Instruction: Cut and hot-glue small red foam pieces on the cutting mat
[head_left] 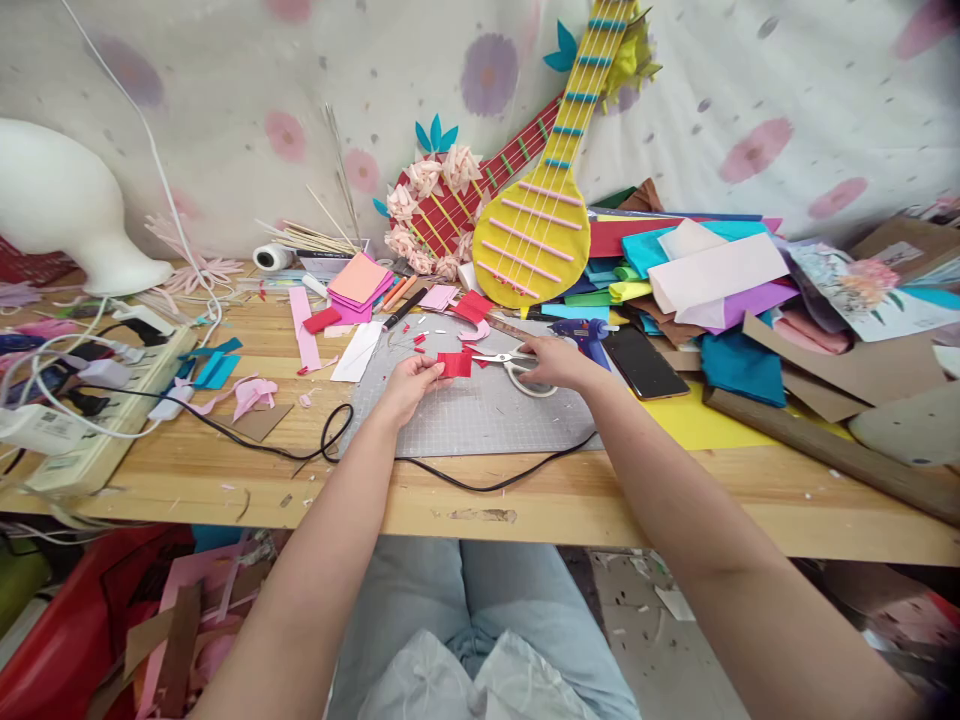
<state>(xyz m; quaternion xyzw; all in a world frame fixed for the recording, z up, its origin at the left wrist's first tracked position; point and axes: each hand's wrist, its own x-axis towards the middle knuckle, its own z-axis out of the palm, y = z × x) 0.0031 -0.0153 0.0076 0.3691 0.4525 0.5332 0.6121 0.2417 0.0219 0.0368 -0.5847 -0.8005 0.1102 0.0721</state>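
At frame centre, the left hand (pixel 409 385) pinches a red paper square (pixel 455 364); the right hand (pixel 551 362) grips scissors (pixel 517 366) over a grey cutting mat (pixel 480 415) on the cluttered wooden tabletop (pixel 600 495).

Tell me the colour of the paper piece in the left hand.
Red: the paper piece, clearest in the head view.

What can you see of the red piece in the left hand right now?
The red piece is a small, roughly square scrap that looks like felt or paper, flat and matte. The left hand pinches its left edge with the fingertips and holds it just above the grey cutting mat. The scissors, gripped by the right hand, point their blades at its right edge; whether they touch it cannot be told. Small red offcuts lie on the mat behind it.
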